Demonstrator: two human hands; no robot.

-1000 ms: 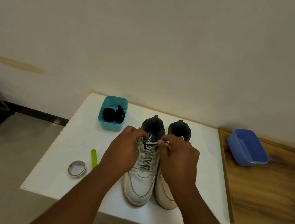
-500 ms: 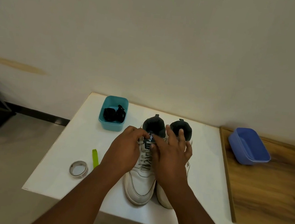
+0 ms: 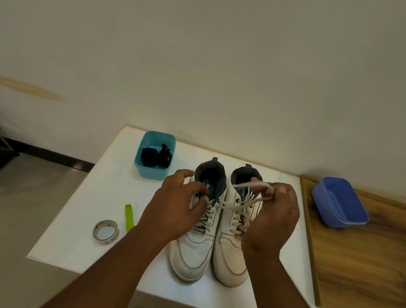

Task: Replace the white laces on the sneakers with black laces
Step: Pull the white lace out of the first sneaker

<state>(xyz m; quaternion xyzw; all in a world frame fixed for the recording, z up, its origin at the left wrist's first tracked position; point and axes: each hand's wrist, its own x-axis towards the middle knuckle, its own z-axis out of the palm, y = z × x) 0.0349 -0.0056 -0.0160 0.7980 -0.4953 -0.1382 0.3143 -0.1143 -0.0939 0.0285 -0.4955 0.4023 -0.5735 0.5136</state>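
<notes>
Right hand [image 3: 272,217] pinches a loosened white lace [image 3: 249,185] above the right sneaker [image 3: 230,253], fingers curled around it, while the left hand [image 3: 174,203] rests with loosely bent fingers on the collar of the left sneaker [image 3: 189,256], holding nothing. Both shoes stand side by side, toes near the front edge of the white table [image 3: 83,216]. Black laces [image 3: 154,157] lie in a teal tub [image 3: 142,167] behind them. Bare tabletop lies left of the shoes, near a tape roll [image 3: 105,229] and green strip [image 3: 129,217].
</notes>
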